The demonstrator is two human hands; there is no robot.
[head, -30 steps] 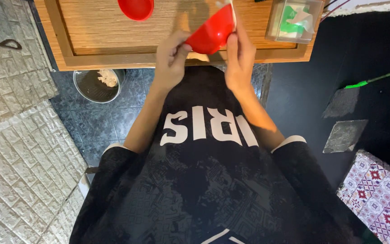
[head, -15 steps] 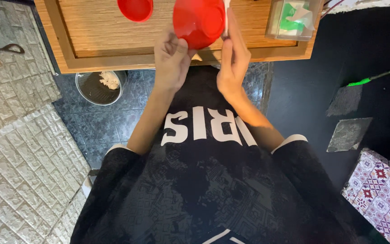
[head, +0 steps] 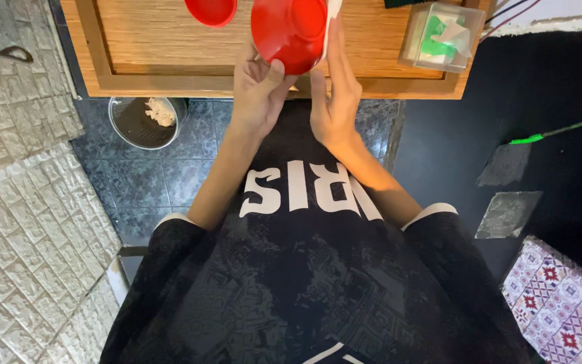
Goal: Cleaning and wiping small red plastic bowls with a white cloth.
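I hold a red bowl (head: 289, 34) above the near edge of a wooden table (head: 163, 61), its underside turned toward me. My left hand (head: 257, 94) grips its lower left side, thumb on the outer wall. My right hand (head: 335, 94) lies flat along the bowl's right side with fingers straight, pressing something thin and white (head: 332, 10) against the rim. A second red bowl (head: 211, 10) sits on the table to the upper left, cut off by the frame's top edge.
A clear box of green and white tissues (head: 439, 37) stands on the table's right end. A metal bin (head: 144, 121) with crumpled paper sits on the tiled floor below left. A stone-pattern wall (head: 28, 222) runs along the left; a patterned cushion (head: 567, 310) lies lower right.
The bowl has turned from tilted sideways to bottom-up toward me and shifted slightly left. My right hand has flattened against its right side.
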